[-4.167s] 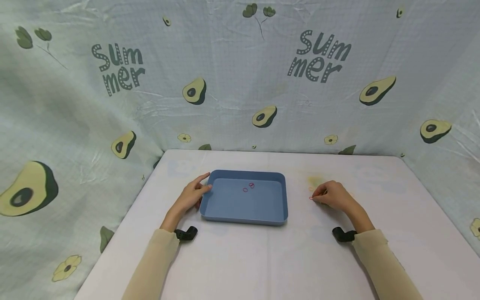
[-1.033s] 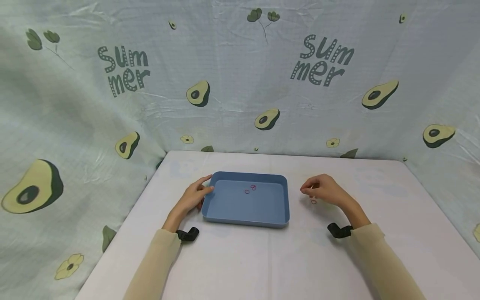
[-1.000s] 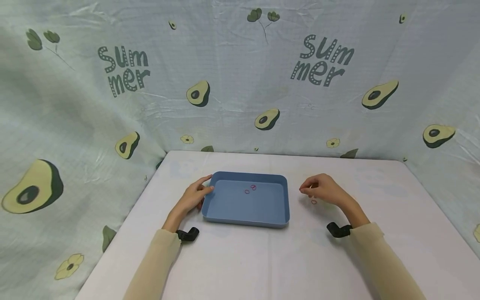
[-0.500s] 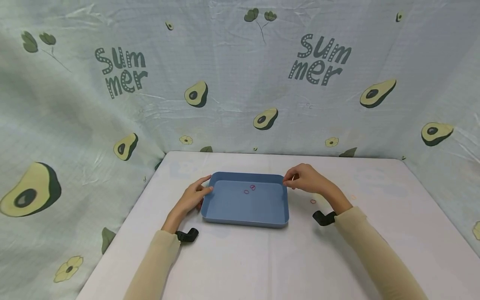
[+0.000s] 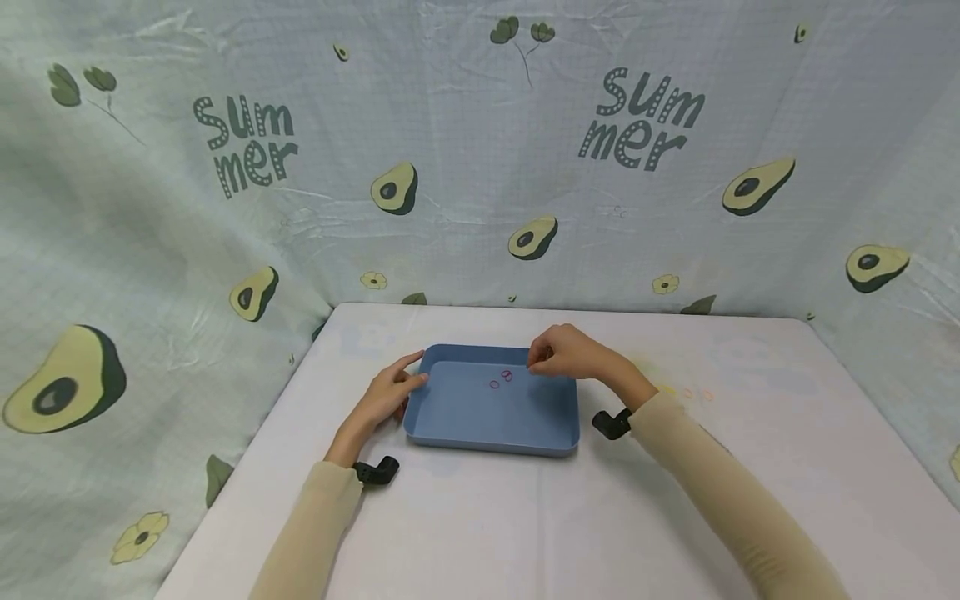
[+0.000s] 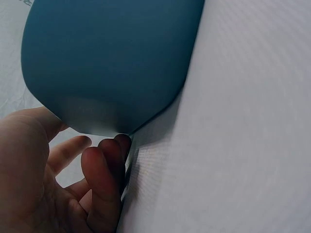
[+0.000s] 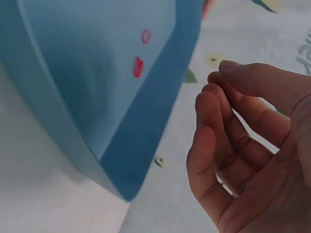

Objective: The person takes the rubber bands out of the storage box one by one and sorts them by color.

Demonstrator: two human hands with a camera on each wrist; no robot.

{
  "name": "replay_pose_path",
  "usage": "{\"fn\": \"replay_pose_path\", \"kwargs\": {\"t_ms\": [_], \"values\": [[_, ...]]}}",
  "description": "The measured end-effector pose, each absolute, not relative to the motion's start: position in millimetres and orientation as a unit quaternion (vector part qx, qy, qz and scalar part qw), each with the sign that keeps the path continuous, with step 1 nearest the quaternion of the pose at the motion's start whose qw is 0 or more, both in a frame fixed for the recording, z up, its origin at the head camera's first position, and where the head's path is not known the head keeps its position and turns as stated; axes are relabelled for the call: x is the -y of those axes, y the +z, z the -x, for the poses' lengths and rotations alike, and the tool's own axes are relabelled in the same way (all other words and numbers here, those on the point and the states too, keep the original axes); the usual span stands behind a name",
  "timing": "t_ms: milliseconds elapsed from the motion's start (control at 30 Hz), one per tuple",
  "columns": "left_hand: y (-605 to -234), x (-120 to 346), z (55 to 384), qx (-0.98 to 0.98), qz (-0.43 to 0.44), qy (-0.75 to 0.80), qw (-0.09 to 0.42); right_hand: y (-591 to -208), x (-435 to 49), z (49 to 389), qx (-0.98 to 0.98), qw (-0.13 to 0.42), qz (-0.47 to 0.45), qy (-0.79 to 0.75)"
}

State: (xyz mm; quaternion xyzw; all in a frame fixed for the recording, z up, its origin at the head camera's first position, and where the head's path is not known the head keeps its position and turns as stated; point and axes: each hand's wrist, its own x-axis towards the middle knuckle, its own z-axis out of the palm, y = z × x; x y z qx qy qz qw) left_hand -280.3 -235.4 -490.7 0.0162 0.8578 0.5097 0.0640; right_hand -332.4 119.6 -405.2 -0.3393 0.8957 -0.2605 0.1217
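Observation:
A shallow blue tray [image 5: 487, 421] lies on the white table. At its left end my left hand [image 5: 384, 395] holds the wall, thumb over the rim; in the left wrist view the other fingers [image 6: 99, 179] curl close under the tray's corner. Inside the tray are one small red rubber band [image 5: 494, 385] and, to its right, two overlapping red bands [image 5: 507, 376]. My right hand [image 5: 572, 353] is over the tray's right part, thumb and index finger pinched on a small red rubber band mostly hidden by the fingertips. In the right wrist view the thumb [image 7: 233, 67] meets the index finger.
On the table right of the tray, beyond my right wrist, lie a yellow band [image 5: 666, 390] and two pale orange rings [image 5: 708, 395]. Avocado-printed cloth [image 5: 450, 108] hangs behind the table and along both sides.
My right hand has lifted from the table at right and moved left over the tray with a red rubber band. The left hand and the bands in the tray stay put.

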Motion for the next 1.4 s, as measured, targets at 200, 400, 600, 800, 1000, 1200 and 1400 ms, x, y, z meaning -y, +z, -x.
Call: {"fn": "replay_pose_path", "kwargs": {"t_ms": [200, 400, 600, 800, 1000, 1200, 1400], "values": [[-491, 236, 280, -0.859, -0.017, 0.508, 0.062, -416, -96, 341, -0.901, 0.139, 0.356, -0.205], [-490, 237, 279, -0.861, -0.018, 0.505, 0.061, -426, -74, 338, -0.907, 0.129, 0.365, -0.163], [-489, 238, 279, -0.861, -0.019, 0.505, 0.062, -434, -56, 338, -0.92, 0.115, 0.356, -0.122], [-491, 240, 280, -0.858, -0.024, 0.508, 0.065, -435, -47, 341, -0.927, 0.12, 0.339, -0.11], [-492, 240, 281, -0.856, -0.026, 0.512, 0.065, -441, -44, 340, -0.928, 0.124, 0.332, -0.111], [-493, 239, 281, -0.856, -0.022, 0.511, 0.067, -448, -43, 341, -0.931, 0.098, 0.33, -0.122], [-493, 238, 281, -0.858, -0.021, 0.509, 0.065, -450, -43, 340, -0.935, 0.07, 0.324, -0.125]]}}
